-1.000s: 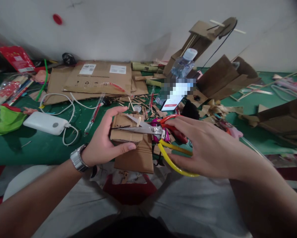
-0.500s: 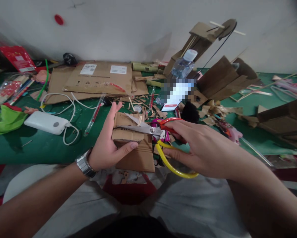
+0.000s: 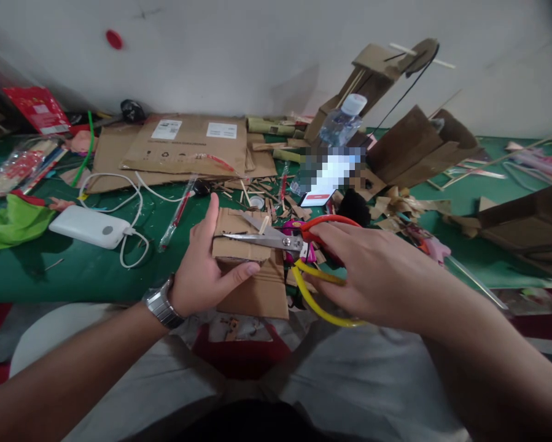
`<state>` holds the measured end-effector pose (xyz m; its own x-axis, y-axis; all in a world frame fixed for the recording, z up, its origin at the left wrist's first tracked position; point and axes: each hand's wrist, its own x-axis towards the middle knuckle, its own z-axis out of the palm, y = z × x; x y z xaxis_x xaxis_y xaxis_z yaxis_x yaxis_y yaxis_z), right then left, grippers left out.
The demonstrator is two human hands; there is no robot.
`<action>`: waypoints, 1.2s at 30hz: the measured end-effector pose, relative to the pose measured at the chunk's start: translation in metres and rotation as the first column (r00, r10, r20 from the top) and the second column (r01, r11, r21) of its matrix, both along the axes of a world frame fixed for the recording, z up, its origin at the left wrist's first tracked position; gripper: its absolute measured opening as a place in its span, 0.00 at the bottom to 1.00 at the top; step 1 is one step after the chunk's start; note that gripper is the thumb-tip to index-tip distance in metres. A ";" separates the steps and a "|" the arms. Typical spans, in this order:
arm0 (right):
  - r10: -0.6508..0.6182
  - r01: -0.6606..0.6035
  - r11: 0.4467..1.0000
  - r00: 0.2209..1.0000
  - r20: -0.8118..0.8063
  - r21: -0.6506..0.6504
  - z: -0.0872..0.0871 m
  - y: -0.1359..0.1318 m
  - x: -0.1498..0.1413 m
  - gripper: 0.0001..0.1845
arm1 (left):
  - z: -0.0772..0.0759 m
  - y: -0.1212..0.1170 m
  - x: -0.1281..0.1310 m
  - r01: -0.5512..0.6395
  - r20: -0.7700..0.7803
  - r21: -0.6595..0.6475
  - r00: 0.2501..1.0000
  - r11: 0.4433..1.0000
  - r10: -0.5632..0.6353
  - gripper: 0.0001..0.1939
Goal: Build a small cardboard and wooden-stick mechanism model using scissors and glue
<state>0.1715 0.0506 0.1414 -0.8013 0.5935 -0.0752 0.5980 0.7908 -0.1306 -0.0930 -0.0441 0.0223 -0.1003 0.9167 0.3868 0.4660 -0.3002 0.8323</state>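
My left hand [image 3: 202,270] grips a small brown cardboard piece [image 3: 239,248] from its left side, thumb pressed on the front face, with a silver watch on the wrist. My right hand [image 3: 372,270] holds scissors [image 3: 280,240] with one red and one yellow handle loop; the blades are apart and bite into the cardboard piece from the right. A small wooden stick stands on top of the piece. Below it lies a larger flat cardboard sheet [image 3: 261,294] at the table's front edge.
The green table [image 3: 73,270] bears a white power bank [image 3: 89,226] with a looped cable, flat cardboard boxes [image 3: 183,147], cardboard scraps, a water bottle [image 3: 338,123], a phone [image 3: 324,178] and cardboard models [image 3: 414,144] at the right. A white wall stands behind.
The left hand's fingers have drawn in closer along the cardboard piece's left edge. The scissor blades have narrowed a little and reach further left into the cardboard. The view has shifted slightly.
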 end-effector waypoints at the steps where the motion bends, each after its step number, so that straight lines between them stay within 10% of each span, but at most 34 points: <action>1: -0.006 0.006 1.000 1.000 0.017 -0.009 0.000 0.001 -0.001 0.17 | -0.001 0.000 -0.001 -0.024 -0.040 0.004 0.999 1.000 0.024 0.64; 36: -0.059 0.060 0.998 0.997 0.058 -0.015 0.004 0.003 -0.009 0.06 | -0.009 -0.002 0.000 0.004 0.010 -0.041 1.000 0.999 -0.004 0.63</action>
